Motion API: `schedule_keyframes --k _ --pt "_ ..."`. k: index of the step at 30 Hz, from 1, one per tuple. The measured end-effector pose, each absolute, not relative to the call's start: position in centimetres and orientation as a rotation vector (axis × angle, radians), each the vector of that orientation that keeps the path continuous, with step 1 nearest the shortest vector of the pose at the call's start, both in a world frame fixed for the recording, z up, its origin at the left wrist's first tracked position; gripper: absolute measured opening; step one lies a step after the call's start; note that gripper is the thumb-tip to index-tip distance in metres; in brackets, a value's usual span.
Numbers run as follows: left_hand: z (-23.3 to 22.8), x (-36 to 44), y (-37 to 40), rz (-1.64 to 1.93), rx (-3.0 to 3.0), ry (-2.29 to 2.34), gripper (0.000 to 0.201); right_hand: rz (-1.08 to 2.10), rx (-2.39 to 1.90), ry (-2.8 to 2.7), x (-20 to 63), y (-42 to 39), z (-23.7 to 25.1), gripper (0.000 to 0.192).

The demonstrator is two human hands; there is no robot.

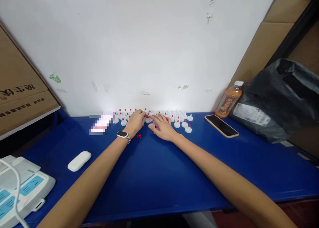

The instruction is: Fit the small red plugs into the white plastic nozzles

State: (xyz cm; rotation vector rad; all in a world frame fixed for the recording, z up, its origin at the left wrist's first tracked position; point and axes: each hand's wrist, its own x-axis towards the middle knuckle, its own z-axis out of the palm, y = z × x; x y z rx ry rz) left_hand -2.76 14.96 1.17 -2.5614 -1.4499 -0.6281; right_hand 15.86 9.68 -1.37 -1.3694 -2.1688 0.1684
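Note:
Many small white nozzle caps [188, 130] stand in a cluster on the blue table [154, 175] against the wall. A number of them carry a tiny red tip [124, 119]. My left hand [136, 120], with a watch on its wrist, reaches into the cluster. Its fingers are closed together beside a red-tipped cap, and what they pinch is too small to make out. My right hand [163, 127] is spread over nearby white caps, thumb apart from the stretched fingers. Its fingertips come close to those of my left hand. Loose red tips [139, 136] lie beside my left wrist.
A white earbud case [79, 161] and a power strip [27, 191] with a cable are on the left. To the right lie a phone [221, 125], an orange drink bottle [228, 99] and a black plastic bag [276, 102]. A cardboard box [22, 85] borders the left side.

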Motion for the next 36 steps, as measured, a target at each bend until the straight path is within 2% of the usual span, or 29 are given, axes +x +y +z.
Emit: schedule_keyframes --k 7,10,14,21,26,30,36 --pt "2.7 -2.8 11.8 -0.845 -2.558 -1.331 0.02 0.079 -1.457 -1.836 17.9 11.5 1.8 0.033" --pt "2.9 -3.1 10.0 -0.911 -2.63 -1.317 0.021 0.124 -1.605 -1.933 18.2 14.5 3.2 0.027" --pt "2.3 -4.2 8.4 -0.975 -2.673 -1.364 0.022 0.1 -1.78 -2.125 17.0 18.6 4.0 0.029" --pt "1.8 -5.9 8.3 -1.042 -2.749 -1.444 0.018 0.074 -1.82 -2.193 14.4 20.7 3.7 0.016" --pt "2.1 -6.3 8.5 -1.082 -2.743 -1.483 0.02 0.015 -1.769 -2.129 14.9 19.3 4.4 0.024" --pt "2.6 -6.7 8.2 -1.161 -2.69 -1.501 0.023 0.033 -1.541 -1.94 15.5 15.8 5.6 0.02" --pt "2.3 -7.5 6.6 -1.146 -2.794 -1.229 0.045 0.526 -1.111 -1.822 13.6 7.4 4.6 0.016"
